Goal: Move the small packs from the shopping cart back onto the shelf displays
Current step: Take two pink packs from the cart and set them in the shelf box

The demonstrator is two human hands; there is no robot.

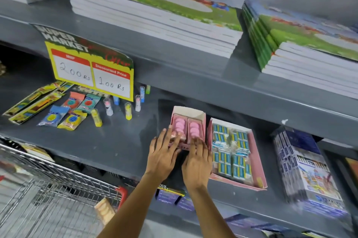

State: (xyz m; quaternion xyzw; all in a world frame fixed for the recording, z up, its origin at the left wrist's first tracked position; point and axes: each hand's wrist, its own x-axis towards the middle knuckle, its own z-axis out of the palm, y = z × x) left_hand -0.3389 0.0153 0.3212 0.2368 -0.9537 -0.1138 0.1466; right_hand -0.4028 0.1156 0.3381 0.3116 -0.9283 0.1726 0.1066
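While both hands, left hand (164, 157) and right hand (197, 162), rest flat and released on the pink packs (187, 128) in the small display box (188, 113) mid-frame on the shelf (116, 140), a careless nudge could honestly shove that box backward.

Both bare forearms reach up and away from the near edge of the view, converging toward the middle. The left hand (164, 155) lies palm down, fingers spread and stretched forward, fingertips fanned toward the far side. The right hand (197, 162) sits just beside it on the right, also palm down, its fingers extended and close together. The thumbs nearly meet between them.
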